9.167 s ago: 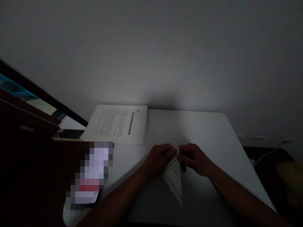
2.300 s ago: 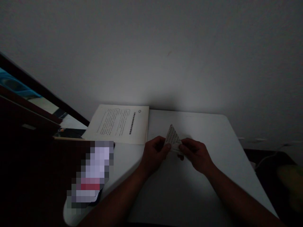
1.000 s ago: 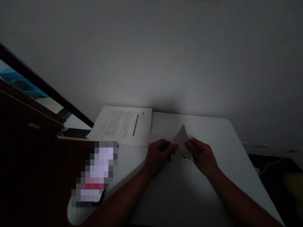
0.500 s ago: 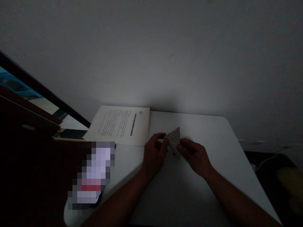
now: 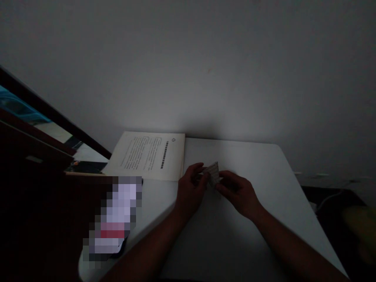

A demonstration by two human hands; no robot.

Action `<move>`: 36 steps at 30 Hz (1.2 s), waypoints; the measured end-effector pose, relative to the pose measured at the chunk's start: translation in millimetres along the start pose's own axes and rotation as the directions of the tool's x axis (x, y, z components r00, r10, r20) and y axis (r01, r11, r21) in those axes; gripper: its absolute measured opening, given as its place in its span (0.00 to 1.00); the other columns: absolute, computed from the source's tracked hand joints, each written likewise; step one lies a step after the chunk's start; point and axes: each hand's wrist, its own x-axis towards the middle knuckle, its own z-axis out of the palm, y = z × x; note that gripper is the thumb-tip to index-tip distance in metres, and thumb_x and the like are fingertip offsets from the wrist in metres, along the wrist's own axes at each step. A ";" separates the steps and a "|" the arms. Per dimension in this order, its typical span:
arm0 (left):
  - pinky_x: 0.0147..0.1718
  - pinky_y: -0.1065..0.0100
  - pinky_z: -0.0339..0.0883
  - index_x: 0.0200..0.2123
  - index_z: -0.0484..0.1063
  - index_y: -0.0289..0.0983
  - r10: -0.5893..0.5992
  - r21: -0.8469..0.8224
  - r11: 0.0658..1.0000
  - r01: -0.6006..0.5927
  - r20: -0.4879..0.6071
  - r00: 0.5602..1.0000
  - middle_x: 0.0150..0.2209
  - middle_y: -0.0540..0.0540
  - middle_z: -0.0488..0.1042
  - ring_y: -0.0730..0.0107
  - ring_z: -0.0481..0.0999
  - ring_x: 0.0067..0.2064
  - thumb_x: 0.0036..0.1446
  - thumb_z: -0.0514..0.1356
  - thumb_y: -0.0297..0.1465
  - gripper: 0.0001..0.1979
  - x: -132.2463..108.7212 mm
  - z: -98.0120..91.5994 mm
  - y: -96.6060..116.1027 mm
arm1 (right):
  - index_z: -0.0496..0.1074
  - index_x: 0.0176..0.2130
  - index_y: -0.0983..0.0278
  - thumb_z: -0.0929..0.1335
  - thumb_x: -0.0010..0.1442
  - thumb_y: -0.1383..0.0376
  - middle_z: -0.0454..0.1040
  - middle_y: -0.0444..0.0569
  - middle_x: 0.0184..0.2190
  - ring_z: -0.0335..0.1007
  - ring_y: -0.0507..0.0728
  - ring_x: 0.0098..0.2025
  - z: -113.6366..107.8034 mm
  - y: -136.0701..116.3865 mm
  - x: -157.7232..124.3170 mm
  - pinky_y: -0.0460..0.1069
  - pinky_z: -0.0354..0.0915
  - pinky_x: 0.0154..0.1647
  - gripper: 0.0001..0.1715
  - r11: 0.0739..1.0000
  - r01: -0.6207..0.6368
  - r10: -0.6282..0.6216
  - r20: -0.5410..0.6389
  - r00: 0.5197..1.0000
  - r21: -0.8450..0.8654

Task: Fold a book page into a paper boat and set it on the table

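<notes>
A small piece of folded paper (image 5: 213, 172) with printed lines comes to a point at its top, held just above the white table. My left hand (image 5: 192, 186) pinches its left side between thumb and fingers. From the other side, my right hand (image 5: 236, 190) grips its right edge, the thumb and fingertips close together. The fingers cover the lower part of the paper, so its full shape is hidden.
An open printed booklet (image 5: 147, 156) lies at the table's back left, against the wall. A blurred-out phone (image 5: 117, 219) rests along the left edge of the white table (image 5: 252, 156). Dark wooden furniture (image 5: 29, 156) stands at the left.
The folded paper has turned and shifted slightly left, and less of its printed face shows. My right hand has moved a little left with it; my left hand has barely moved.
</notes>
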 end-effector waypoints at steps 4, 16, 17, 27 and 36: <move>0.29 0.72 0.69 0.43 0.64 0.38 0.009 0.000 1.000 -0.009 0.010 1.000 0.40 0.45 0.74 0.71 0.76 0.34 0.57 0.58 0.36 0.12 -0.1 0.7 -0.1 | 0.71 0.44 0.58 0.69 0.54 0.59 0.73 0.43 0.28 0.71 0.52 0.28 -0.1 -1.3 0.3 0.47 0.68 0.30 0.16 1.000 -0.010 0.010 0.011 1.000 -0.023; 0.35 0.68 0.71 0.45 0.65 0.36 0.043 0.043 0.998 -0.050 0.152 0.987 0.42 0.43 0.75 0.67 0.77 0.38 0.56 0.59 0.36 0.15 -2.3 -3.4 8.0 | 0.68 0.50 0.57 0.70 0.53 0.59 0.75 0.44 0.30 0.72 0.52 0.29 -1.5 -5.9 -0.5 0.49 0.70 0.31 0.24 0.999 0.001 0.000 0.039 0.999 -0.041; 0.36 0.67 0.72 0.45 0.66 0.36 0.043 0.041 0.998 -0.050 0.152 0.987 0.41 0.43 0.75 0.67 0.77 0.38 0.56 0.59 0.36 0.15 -2.3 -3.5 8.3 | 0.68 0.49 0.57 0.70 0.53 0.59 0.75 0.44 0.30 0.72 0.52 0.29 -1.5 -6.6 -0.4 0.49 0.70 0.32 0.23 0.999 0.000 0.002 0.044 0.999 -0.039; 0.36 0.67 0.72 0.46 0.67 0.36 0.013 0.062 0.998 -0.024 0.171 0.985 0.35 0.45 0.77 0.67 0.77 0.37 0.54 0.61 0.36 0.17 -2.3 -4.1 11.5 | 0.68 0.49 0.57 0.69 0.55 0.59 0.74 0.48 0.42 0.72 0.52 0.32 -2.5 -7.2 0.3 0.49 0.69 0.34 0.21 0.999 0.028 -0.026 0.071 0.997 -0.023; 0.34 0.68 0.70 0.45 0.67 0.36 0.032 0.081 0.996 -0.047 0.181 0.983 0.34 0.46 0.76 0.68 0.77 0.35 0.55 0.60 0.37 0.16 -2.7 -4.1 11.1 | 0.68 0.49 0.58 0.67 0.56 0.59 0.74 0.46 0.36 0.72 0.52 0.31 -3.7 -6.2 -0.1 0.48 0.68 0.32 0.20 0.999 0.036 -0.035 0.062 0.997 -0.009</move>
